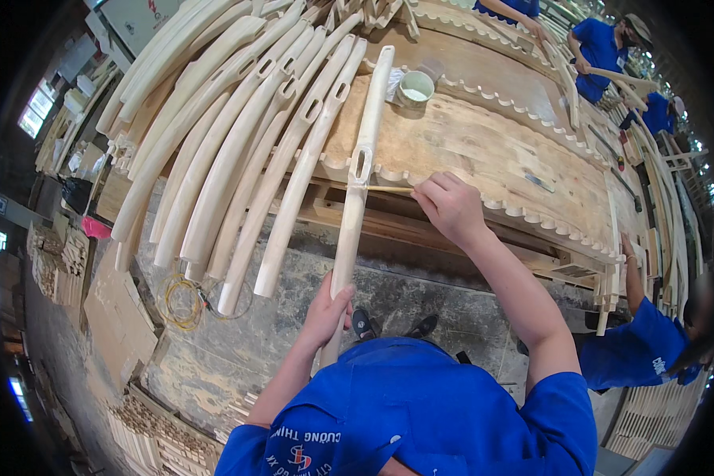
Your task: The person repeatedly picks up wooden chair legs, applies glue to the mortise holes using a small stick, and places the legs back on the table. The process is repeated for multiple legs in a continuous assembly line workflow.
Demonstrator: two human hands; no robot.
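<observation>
The left hand (328, 311) is wrapped around a long wooden piece (349, 230) that crosses the near edge of the desk (484, 131). The right hand (452, 205) pinches a thin stick (390, 189) by that edge. A small tub (415, 90) sits on the desk, and more wooden pieces (214, 159) lie at its left.

We see a dusty grey floor (206, 349). Bright light comes through windows (37, 109) on our left. A big wooden table (484, 135) with wavy edges stands before us.
</observation>
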